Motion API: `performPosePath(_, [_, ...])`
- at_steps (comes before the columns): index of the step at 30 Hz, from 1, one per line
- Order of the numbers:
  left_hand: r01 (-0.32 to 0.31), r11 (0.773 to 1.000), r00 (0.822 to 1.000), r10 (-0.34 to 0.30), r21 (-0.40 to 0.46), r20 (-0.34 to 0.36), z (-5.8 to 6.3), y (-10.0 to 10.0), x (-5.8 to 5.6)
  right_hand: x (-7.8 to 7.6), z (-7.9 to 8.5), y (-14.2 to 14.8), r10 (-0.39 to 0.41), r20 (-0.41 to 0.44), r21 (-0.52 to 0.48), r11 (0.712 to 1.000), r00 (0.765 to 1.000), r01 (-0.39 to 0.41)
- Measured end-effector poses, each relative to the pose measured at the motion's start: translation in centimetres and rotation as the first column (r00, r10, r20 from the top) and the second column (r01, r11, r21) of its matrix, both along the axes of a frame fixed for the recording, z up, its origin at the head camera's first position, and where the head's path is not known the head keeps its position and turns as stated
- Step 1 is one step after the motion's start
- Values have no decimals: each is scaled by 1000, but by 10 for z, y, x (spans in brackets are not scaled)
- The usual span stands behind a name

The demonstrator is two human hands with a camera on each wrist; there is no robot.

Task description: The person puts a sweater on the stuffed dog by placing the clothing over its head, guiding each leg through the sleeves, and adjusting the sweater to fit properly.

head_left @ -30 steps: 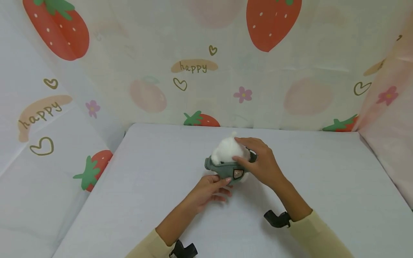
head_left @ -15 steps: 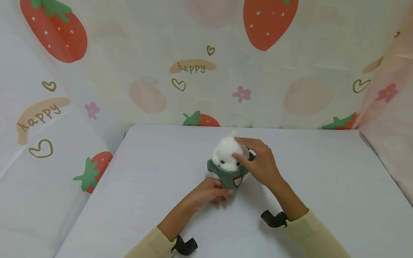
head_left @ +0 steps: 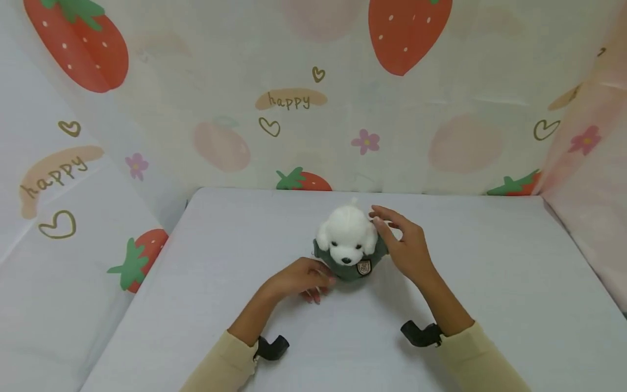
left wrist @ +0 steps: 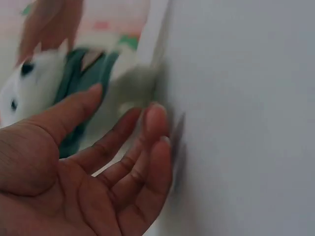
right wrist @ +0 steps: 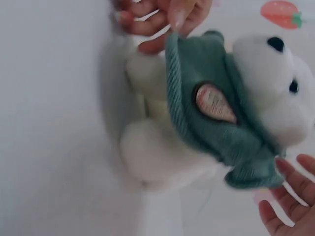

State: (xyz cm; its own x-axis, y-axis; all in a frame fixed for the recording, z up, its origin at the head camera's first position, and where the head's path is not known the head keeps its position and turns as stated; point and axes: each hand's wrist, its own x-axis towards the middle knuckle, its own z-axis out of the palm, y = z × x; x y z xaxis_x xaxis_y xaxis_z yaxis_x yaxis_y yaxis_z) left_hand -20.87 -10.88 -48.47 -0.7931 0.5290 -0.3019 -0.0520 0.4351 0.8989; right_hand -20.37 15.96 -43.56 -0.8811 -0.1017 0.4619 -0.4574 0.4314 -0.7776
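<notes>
A white plush dog (head_left: pixel 346 231) sits upright on the white table, its face turned toward me. It wears a green knitted sweater (right wrist: pixel 197 64) with a shield-shaped badge (right wrist: pixel 215 102) on the front. My left hand (head_left: pixel 300 276) is at the dog's lower left side. Its thumb lies by the sweater hem in the left wrist view, and the other fingers are loosely bent with nothing between them. On the other side, my right hand (head_left: pixel 409 245) has its fingers spread beside the dog's head and sleeve; whether they touch it I cannot tell.
The white table (head_left: pixel 220 228) extends around the dog on all sides. Behind it hangs a strawberry-patterned curtain (head_left: pixel 406 109), with more fabric at the left and right. A black camera mount (head_left: pixel 420 333) is on each wrist.
The dog's head has come up from tucked down to facing me, and the sweater sits lower around the body. My right hand has come off the head to the right; my left hand has drawn left.
</notes>
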Motion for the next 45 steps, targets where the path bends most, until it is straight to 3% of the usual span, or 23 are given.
performPosePath(2, [-79, 997, 996, 80, 20, -37, 5, -14, -11, -4, -4, 8, -45, 54, -14, 999, 998, 46])
performPosePath(4, [-175, 983, 982, 179, 61, -67, 8, -22, -22, -8, -8, 14, -74, 133, 3, 997, 988, 74])
performPosePath(7, [-250, 957, 964, 260, 150, -54, 11, -20, -39, -15, -13, 20, -43, 291, 9, 999, 956, 42])
performPosePath(12, [-200, 946, 980, 196, 256, 41, 12, -4, -58, -26, -14, 19, 31, 489, -71, 997, 872, 4])
performPosePath(16, [-220, 925, 972, 183, 308, 145, 10, 1, -63, -29, -12, 18, 71, 563, -125, 992, 824, 1])
performPosePath(20, [-232, 909, 966, 172, 345, 194, 7, 0, -62, -29, -11, 22, 151, 584, -193, 980, 798, -44])
performPosePath(25, [-220, 904, 966, 148, 366, 213, 8, 0, -61, -29, -12, 26, 230, 579, -255, 962, 782, -94])
performPosePath(28, [-227, 904, 965, 159, 362, 207, 9, 2, -61, -30, -13, 24, 233, 564, -256, 961, 792, -101])
performPosePath(30, [-252, 903, 962, 197, 347, 187, 9, 3, -62, -31, -15, 22, 190, 546, -225, 971, 816, -75])
performPosePath(34, [-332, 900, 943, 307, 283, 129, 7, 5, -64, -33, -23, 17, 13, 478, -53, 999, 878, 14])
performPosePath(38, [-359, 904, 933, 356, 232, 55, 0, 8, -67, -35, -31, 10, -123, 383, 118, 989, 915, 84])
performPosePath(42, [-364, 906, 925, 378, 215, -27, -3, 12, -69, -37, -36, 5, -156, 309, 149, 982, 938, 114])
performPosePath(45, [-383, 904, 911, 404, 189, -85, 1, 15, -63, -33, -37, 5, -143, 257, 144, 984, 956, 109])
